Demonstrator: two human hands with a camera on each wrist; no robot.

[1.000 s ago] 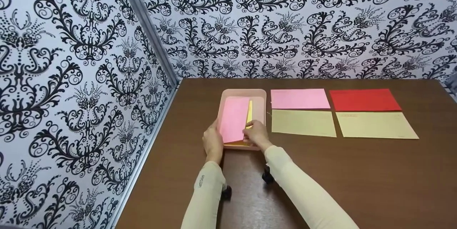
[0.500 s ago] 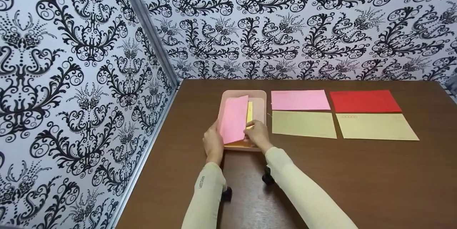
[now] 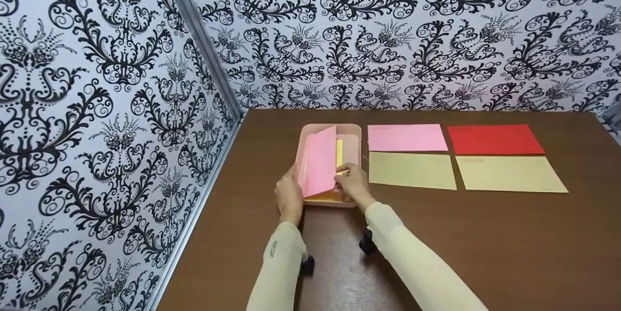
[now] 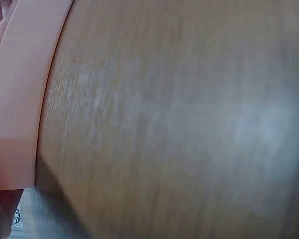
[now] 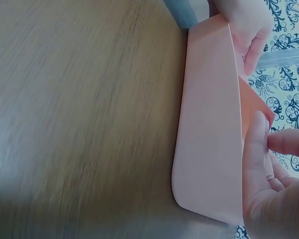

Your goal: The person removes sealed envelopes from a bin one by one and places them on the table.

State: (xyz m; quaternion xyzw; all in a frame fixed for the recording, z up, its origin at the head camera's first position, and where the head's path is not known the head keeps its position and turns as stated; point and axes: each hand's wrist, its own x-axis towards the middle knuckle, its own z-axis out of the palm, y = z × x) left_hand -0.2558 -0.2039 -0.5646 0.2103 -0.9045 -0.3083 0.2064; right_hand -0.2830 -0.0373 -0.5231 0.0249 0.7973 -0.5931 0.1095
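Observation:
A shallow pale pink plastic tray (image 3: 349, 130) stands on the table with envelopes in it. My left hand (image 3: 289, 195) grips the tray's left side near its front corner. With the right hand (image 3: 354, 186) I pinch the right edge of a pink envelope (image 3: 320, 163), which is tilted up on that side. Below it a yellow envelope (image 3: 339, 150) shows as a strip. In the right wrist view, thumb and fingers meet at the raised envelope's corner (image 5: 256, 104) above the tray wall (image 5: 209, 119). The left wrist view shows mostly tabletop beside the tray wall (image 4: 20, 99).
Right of the tray, several envelopes lie flat in two rows on the brown table (image 3: 485, 238): pink (image 3: 407, 137) and red (image 3: 495, 139) behind, two pale yellow ones (image 3: 412, 170) in front. Patterned walls (image 3: 339, 49) stand at the back and left.
The pink envelope's right edge has risen, and more of the yellow envelope beneath shows. My right hand has shifted slightly right; the left hand has stayed at the tray.

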